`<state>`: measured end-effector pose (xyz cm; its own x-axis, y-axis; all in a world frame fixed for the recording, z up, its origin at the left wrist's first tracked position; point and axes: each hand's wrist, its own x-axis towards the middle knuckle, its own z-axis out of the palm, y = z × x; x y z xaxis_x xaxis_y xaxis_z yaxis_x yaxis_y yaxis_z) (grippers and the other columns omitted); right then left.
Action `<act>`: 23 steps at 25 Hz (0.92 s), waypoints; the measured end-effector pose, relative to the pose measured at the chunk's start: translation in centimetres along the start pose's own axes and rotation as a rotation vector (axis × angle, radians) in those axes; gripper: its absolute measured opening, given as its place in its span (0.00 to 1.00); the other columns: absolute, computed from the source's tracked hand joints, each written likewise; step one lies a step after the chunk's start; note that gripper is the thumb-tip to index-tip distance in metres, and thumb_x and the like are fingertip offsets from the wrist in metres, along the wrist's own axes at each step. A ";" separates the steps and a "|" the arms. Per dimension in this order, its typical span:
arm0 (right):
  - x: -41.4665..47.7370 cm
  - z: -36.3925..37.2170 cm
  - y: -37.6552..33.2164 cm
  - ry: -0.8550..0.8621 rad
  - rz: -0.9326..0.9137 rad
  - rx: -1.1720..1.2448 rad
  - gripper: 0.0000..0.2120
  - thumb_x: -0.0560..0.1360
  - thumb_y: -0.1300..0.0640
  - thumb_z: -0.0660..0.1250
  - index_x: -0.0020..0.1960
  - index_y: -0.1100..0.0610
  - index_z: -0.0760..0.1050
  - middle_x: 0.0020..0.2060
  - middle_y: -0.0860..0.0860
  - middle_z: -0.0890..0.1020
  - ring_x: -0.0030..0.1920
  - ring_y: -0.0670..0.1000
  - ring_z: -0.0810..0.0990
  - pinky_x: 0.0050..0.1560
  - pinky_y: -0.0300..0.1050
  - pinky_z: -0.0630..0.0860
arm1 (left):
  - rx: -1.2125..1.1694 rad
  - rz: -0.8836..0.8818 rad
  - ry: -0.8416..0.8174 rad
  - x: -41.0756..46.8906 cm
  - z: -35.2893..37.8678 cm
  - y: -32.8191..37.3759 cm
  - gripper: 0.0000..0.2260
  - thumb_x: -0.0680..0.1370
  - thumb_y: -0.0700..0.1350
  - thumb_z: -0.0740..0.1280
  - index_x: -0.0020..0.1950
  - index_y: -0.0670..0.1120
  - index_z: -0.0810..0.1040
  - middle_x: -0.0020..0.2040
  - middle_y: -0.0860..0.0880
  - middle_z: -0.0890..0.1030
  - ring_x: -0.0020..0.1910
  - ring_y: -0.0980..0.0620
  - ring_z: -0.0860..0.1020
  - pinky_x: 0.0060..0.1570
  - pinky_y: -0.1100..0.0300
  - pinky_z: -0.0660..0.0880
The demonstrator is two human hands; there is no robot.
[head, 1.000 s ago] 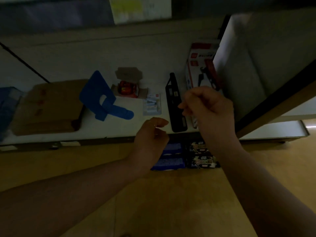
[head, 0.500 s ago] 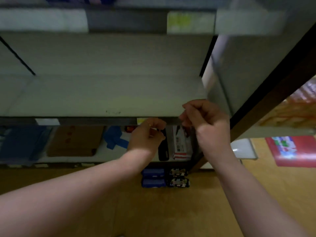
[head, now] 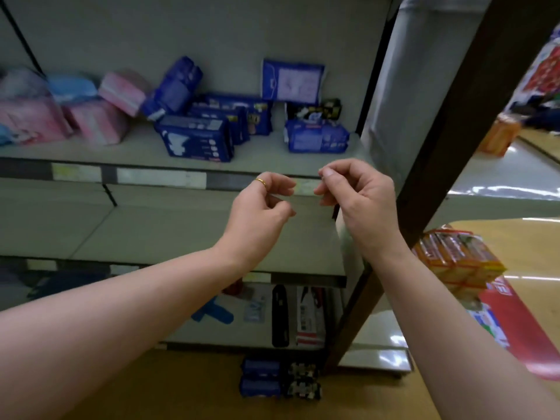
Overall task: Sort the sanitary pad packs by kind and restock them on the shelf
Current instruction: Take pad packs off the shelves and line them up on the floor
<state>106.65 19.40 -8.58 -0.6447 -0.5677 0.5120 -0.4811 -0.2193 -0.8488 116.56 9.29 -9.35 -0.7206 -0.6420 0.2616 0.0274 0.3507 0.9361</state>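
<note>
head | left hand (head: pixel 260 204) curled, empty; right hand (head: pixel 357 198) curled, empty | blue packs (head: pixel 197 137) on shelf (head: pixel 266 154)

On the top shelf (head: pixel 272 160), far left, a heap of pad packs (head: pixel 30 119). Right of it, a cluster of packs (head: pixel 194 137), overlapping front to back. Further right, a lone pack (head: pixel 316 139) near the front edge, with an upright pack (head: pixel 292 81) behind it against the back wall. Before the shelf's front edge, left hand (head: pixel 260 204) and right hand (head: pixel 360 195) side by side, apart. On the floor, before the lowest shelf, stacked packs (head: pixel 278 378). Right of the shelving post (head: pixel 424 177), a stack of boxes (head: pixel 457 259).
</note>
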 end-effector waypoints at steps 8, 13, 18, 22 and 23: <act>3.2 -3.7 -6.8 -0.018 -0.109 -0.056 0.08 0.77 0.63 0.62 0.43 0.53 0.75 0.34 0.50 0.79 0.35 0.43 0.78 0.39 0.35 0.77 | 0.045 0.144 0.087 1.0 -1.4 8.4 0.13 0.74 0.32 0.63 0.47 0.52 0.72 0.47 0.52 0.77 0.48 0.48 0.79 0.51 0.54 0.78; 5.2 -2.7 -5.9 -0.065 -0.071 -0.087 0.07 0.77 0.62 0.62 0.43 0.54 0.75 0.35 0.51 0.80 0.36 0.43 0.78 0.39 0.35 0.77 | 0.091 0.104 0.128 3.1 -2.5 7.9 0.12 0.75 0.33 0.63 0.51 0.49 0.73 0.50 0.48 0.77 0.49 0.48 0.78 0.54 0.51 0.77; 8.4 -0.8 -2.0 -0.080 0.039 -0.166 0.08 0.77 0.63 0.63 0.40 0.55 0.75 0.35 0.53 0.79 0.37 0.48 0.77 0.40 0.39 0.75 | 0.116 0.009 0.120 7.9 -2.9 4.2 0.11 0.75 0.36 0.63 0.53 0.50 0.73 0.50 0.50 0.76 0.50 0.50 0.76 0.56 0.50 0.76; 12.7 0.4 2.6 -0.065 0.193 -0.337 0.07 0.76 0.64 0.63 0.40 0.57 0.76 0.36 0.54 0.78 0.39 0.52 0.75 0.41 0.42 0.71 | 0.095 -0.105 0.056 13.7 -2.7 1.0 0.11 0.76 0.37 0.63 0.55 0.49 0.72 0.55 0.47 0.75 0.52 0.49 0.75 0.57 0.50 0.75; 13.8 0.6 3.7 -0.060 0.214 -0.386 0.07 0.76 0.64 0.63 0.40 0.58 0.76 0.36 0.53 0.78 0.39 0.51 0.74 0.39 0.37 0.69 | 0.082 -0.140 0.044 15.1 -2.7 0.3 0.10 0.76 0.37 0.62 0.55 0.49 0.71 0.55 0.48 0.74 0.53 0.48 0.75 0.57 0.50 0.75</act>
<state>96.30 10.26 -4.72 -0.7237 -0.6155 0.3122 -0.5345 0.2137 -0.8177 107.60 -2.14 -4.54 -0.6824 -0.7172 0.1415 -0.1294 0.3089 0.9422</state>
